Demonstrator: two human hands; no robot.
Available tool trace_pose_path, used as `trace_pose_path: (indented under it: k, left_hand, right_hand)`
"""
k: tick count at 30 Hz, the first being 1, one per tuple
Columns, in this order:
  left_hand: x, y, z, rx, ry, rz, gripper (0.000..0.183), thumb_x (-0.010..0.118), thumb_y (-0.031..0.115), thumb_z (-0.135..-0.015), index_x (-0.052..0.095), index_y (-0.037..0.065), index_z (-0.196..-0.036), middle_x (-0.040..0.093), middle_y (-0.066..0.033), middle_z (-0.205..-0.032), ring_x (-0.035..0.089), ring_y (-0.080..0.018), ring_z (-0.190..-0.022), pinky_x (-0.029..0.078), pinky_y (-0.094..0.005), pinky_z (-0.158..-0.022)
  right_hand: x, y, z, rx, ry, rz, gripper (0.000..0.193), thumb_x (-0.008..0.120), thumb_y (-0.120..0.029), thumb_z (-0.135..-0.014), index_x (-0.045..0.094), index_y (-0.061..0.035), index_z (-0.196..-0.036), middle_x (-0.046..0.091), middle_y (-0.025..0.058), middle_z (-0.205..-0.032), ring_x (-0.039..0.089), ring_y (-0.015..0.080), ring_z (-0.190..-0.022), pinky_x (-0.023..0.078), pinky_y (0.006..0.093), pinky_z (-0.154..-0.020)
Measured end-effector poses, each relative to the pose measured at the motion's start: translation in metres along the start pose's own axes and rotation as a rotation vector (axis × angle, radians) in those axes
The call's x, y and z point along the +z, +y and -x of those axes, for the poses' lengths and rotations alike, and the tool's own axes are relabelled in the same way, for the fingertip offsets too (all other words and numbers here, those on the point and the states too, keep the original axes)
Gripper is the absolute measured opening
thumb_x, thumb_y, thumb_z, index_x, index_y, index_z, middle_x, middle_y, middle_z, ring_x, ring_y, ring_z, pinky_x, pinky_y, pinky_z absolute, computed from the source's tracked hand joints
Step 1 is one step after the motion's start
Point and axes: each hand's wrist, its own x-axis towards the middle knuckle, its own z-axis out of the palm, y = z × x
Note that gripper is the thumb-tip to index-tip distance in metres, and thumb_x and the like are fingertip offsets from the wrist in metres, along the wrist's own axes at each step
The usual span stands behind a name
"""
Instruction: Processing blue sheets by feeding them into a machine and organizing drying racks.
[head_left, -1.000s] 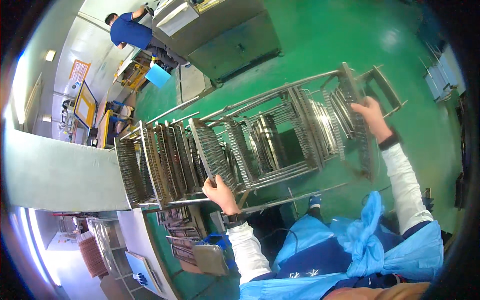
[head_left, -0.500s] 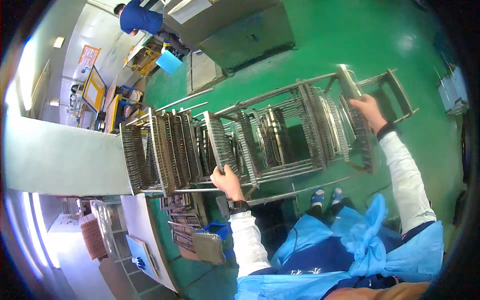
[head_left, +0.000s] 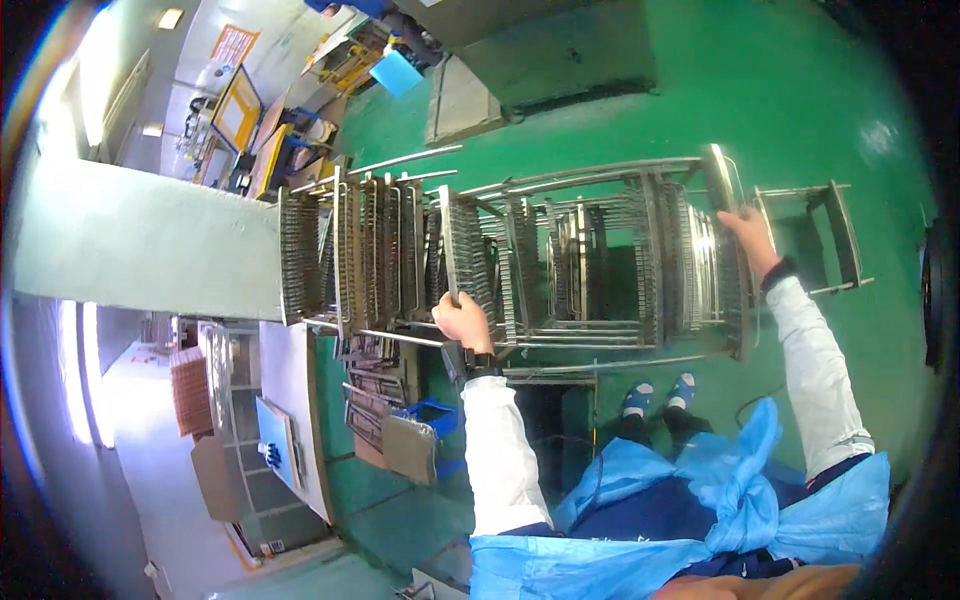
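A metal rack with toothed side plates and long rods (head_left: 590,168) lies in front of me. My left hand (head_left: 466,322) is closed on the near end of its left toothed plate (head_left: 455,240). Further right, my right hand (head_left: 750,240) has its fingers closed around the edge of the right end plate (head_left: 722,195). Between my hands several more toothed plates (head_left: 648,250) stand in a row; whether they belong to one rack or several, I cannot tell. Left of my left hand, more slotted metal racks (head_left: 375,250) are packed side by side.
A pale wall-like block (head_left: 150,235) meets the racks on the left. Another metal frame (head_left: 840,235) stands on the green floor (head_left: 800,110) at right. A grey cabinet (head_left: 570,60) is at the back. At lower left are a blue crate (head_left: 435,415) and a white table (head_left: 290,400).
The view has turned, so the surroundings sit further right and the back worker is mostly cut off. The rack looks straighter to me. Both hands keep their hold on it.
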Motion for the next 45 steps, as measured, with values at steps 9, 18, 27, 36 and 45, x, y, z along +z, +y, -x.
trace_pose_path:
  k: [9,18,27,36,45]
  left_hand:
    - [-0.03,-0.003,0.018,0.063,-0.102,-0.009,0.039,0.067,0.021,-0.079,0.061,0.002,-0.112,0.059,-0.0192,-0.102,0.053,-0.037,-0.1,0.042,-0.0449,-0.087]
    - [-0.058,-0.053,0.012,-0.384,0.128,0.345,0.058,0.07,0.018,-0.08,0.046,-0.002,-0.129,0.051,-0.0193,-0.112,0.052,-0.0316,-0.103,0.041,-0.0418,-0.09]
    - [-0.033,-0.087,-0.015,-1.042,-0.147,1.301,0.045,0.043,0.05,-0.097,0.051,0.008,-0.085,0.051,-0.0024,-0.069,0.05,-0.0131,-0.057,0.039,-0.0276,-0.047]
    - [-0.048,-0.103,-0.088,-1.116,-0.046,1.445,0.044,0.043,0.051,-0.096,0.042,0.014,-0.073,0.029,0.0038,-0.053,0.026,-0.0099,-0.041,0.02,-0.0259,-0.039]
    - [-0.059,-0.147,-0.15,-1.19,0.091,1.341,0.046,0.044,0.051,-0.095,0.041,0.013,-0.071,0.028,0.0031,-0.052,0.026,-0.0113,-0.038,0.019,-0.0265,-0.037]
  right_hand:
    - [0.006,0.037,-0.007,0.063,-0.112,-0.084,0.042,0.075,-0.029,-0.079,0.059,0.0031,-0.101,0.063,0.0079,-0.093,0.056,0.0149,-0.085,0.044,0.03,-0.075]
    - [-0.021,0.047,-0.016,0.047,-0.101,-0.119,0.029,0.072,-0.026,-0.082,0.059,-0.0023,-0.094,0.057,0.0017,-0.081,0.053,0.0119,-0.075,0.042,0.0289,-0.068]
    - [-0.024,0.076,-0.029,0.084,-0.153,-0.112,0.039,0.071,-0.025,-0.083,0.058,0.0009,-0.109,0.062,0.0063,-0.101,0.055,0.0151,-0.089,0.042,0.0297,-0.079]
    - [-0.041,0.079,-0.034,0.055,-0.066,0.05,0.044,0.069,-0.036,-0.084,0.056,-0.0004,-0.107,0.056,0.0028,-0.098,0.05,0.0156,-0.091,0.038,0.0332,-0.085]
    - [-0.031,0.092,-0.045,0.052,-0.121,0.073,0.046,0.066,-0.033,-0.086,0.053,0.0027,-0.111,0.055,0.0049,-0.103,0.049,0.0179,-0.096,0.036,0.034,-0.09]
